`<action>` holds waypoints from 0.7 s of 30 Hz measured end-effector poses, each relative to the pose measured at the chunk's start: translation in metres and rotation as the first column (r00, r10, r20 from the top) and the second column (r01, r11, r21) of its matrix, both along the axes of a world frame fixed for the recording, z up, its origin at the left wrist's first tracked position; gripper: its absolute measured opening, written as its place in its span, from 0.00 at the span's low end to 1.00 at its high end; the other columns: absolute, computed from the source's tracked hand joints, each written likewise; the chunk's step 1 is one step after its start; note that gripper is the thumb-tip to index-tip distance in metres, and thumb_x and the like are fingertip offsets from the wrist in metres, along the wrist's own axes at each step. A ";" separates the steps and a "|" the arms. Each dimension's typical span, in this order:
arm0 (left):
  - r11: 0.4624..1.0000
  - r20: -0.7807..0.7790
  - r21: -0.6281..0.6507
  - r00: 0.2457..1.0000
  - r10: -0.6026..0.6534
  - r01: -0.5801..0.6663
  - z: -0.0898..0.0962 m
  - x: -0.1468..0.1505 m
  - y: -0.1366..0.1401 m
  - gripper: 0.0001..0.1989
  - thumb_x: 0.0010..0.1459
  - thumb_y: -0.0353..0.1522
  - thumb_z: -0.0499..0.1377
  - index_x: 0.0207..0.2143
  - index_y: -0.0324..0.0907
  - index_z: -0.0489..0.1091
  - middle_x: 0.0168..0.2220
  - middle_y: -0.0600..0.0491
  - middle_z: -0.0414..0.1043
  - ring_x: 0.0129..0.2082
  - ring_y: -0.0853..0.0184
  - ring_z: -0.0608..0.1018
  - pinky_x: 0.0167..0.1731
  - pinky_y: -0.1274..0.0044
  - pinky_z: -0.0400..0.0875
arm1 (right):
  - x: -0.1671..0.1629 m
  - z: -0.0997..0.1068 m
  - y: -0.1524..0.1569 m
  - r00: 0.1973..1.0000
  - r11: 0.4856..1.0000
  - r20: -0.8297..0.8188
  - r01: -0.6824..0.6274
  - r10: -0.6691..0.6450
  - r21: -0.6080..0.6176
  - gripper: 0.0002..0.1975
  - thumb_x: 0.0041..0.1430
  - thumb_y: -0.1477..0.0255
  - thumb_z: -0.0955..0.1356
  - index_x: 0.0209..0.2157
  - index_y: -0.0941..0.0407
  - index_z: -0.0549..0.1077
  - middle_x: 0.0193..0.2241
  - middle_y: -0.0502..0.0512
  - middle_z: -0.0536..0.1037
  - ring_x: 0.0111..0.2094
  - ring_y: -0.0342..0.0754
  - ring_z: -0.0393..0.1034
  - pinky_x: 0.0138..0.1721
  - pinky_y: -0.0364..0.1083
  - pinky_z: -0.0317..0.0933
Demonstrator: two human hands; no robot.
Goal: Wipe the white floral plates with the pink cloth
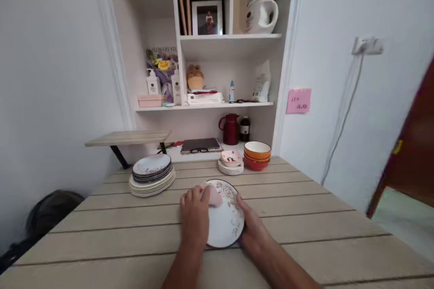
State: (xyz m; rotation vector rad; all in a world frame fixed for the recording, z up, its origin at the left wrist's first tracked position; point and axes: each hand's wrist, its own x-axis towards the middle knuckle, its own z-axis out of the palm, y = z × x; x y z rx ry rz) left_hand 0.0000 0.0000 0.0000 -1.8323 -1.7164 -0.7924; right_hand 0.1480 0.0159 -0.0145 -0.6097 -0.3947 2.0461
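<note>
A white plate (222, 223) with a dark rim and a brownish floral pattern is tilted toward me above the table. My right hand (252, 226) grips its right edge, the thumb on the rim and the other fingers hidden behind. Against the plate's upper left face, my left hand (195, 212) presses a pale pink cloth or sponge (214, 197), closed over it; which of the two it is I cannot tell. To the left stands a stack of plates (152, 165), with dark-rimmed floral ones on top of light-rimmed ones.
Small saucers (231, 169) carry a pink patterned dish (231, 158) at the back, beside stacked orange and red bowls (257, 156). A small raised shelf (129, 138) stands behind the plates. Behind the slatted table (135, 239) are a red jug (231, 129) and a laptop (200, 145).
</note>
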 end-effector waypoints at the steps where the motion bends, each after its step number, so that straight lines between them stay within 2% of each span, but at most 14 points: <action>1: 1.000 -0.014 -0.023 1.000 -0.022 0.021 -0.001 0.001 0.001 0.18 0.59 0.25 0.53 0.49 0.49 0.69 0.44 0.50 0.69 0.43 0.61 0.70 0.43 0.67 0.65 | 0.002 -0.001 0.000 1.000 1.000 -0.003 0.028 -0.028 -0.005 0.28 0.55 0.57 0.67 0.52 0.60 0.69 0.39 0.62 0.81 0.42 0.56 0.75 0.50 0.55 0.62; 4: 0.987 -0.024 -0.099 0.991 -0.130 0.127 -0.003 0.005 0.004 0.20 0.58 0.23 0.52 0.50 0.50 0.69 0.45 0.50 0.68 0.44 0.61 0.70 0.44 0.68 0.65 | 0.007 -0.002 0.001 0.996 0.996 -0.021 0.084 -0.084 -0.007 0.26 0.57 0.58 0.65 0.52 0.59 0.69 0.40 0.61 0.81 0.43 0.55 0.75 0.50 0.55 0.62; 6: 0.959 -0.001 -0.155 0.970 -0.242 0.238 -0.005 0.007 0.004 0.23 0.57 0.22 0.52 0.52 0.51 0.67 0.47 0.50 0.67 0.47 0.61 0.69 0.46 0.67 0.65 | 0.009 -0.001 0.002 0.994 0.995 -0.044 0.103 -0.102 0.012 0.24 0.59 0.58 0.64 0.52 0.59 0.69 0.41 0.61 0.81 0.43 0.55 0.74 0.49 0.55 0.62; 10: 0.876 0.120 -0.215 0.902 -0.415 0.431 -0.009 0.009 0.001 0.31 0.51 0.22 0.55 0.57 0.52 0.61 0.55 0.49 0.60 0.54 0.60 0.65 0.54 0.64 0.60 | 0.009 0.003 0.007 0.998 1.000 -0.057 0.006 -0.005 0.001 0.23 0.60 0.58 0.63 0.49 0.61 0.71 0.40 0.62 0.80 0.43 0.54 0.74 0.49 0.54 0.62; 13: 0.820 0.210 -0.256 0.857 -0.470 0.512 -0.008 0.007 -0.002 0.33 0.49 0.28 0.59 0.59 0.53 0.59 0.60 0.48 0.55 0.58 0.56 0.62 0.56 0.60 0.58 | 0.006 0.007 0.017 0.997 0.997 -0.001 -0.078 0.078 -0.027 0.25 0.59 0.57 0.64 0.47 0.63 0.71 0.38 0.64 0.80 0.42 0.55 0.75 0.49 0.53 0.62; 17: 0.766 0.302 -0.272 0.808 -0.507 0.582 -0.004 0.004 -0.005 0.30 0.53 0.37 0.59 0.59 0.52 0.59 0.60 0.46 0.55 0.59 0.54 0.62 0.57 0.58 0.58 | 0.000 0.011 0.032 0.986 0.989 0.082 -0.145 0.145 -0.014 0.25 0.59 0.57 0.63 0.46 0.65 0.71 0.38 0.66 0.80 0.41 0.55 0.75 0.50 0.54 0.61; 21: 0.763 0.392 -0.205 0.766 -0.509 0.613 -0.008 0.004 -0.001 0.32 0.51 0.31 0.61 0.58 0.52 0.58 0.60 0.48 0.56 0.60 0.57 0.61 0.58 0.60 0.58 | -0.002 0.010 0.044 0.982 0.984 0.073 -0.175 0.173 0.018 0.24 0.58 0.56 0.64 0.41 0.64 0.72 0.34 0.64 0.80 0.38 0.55 0.75 0.49 0.54 0.62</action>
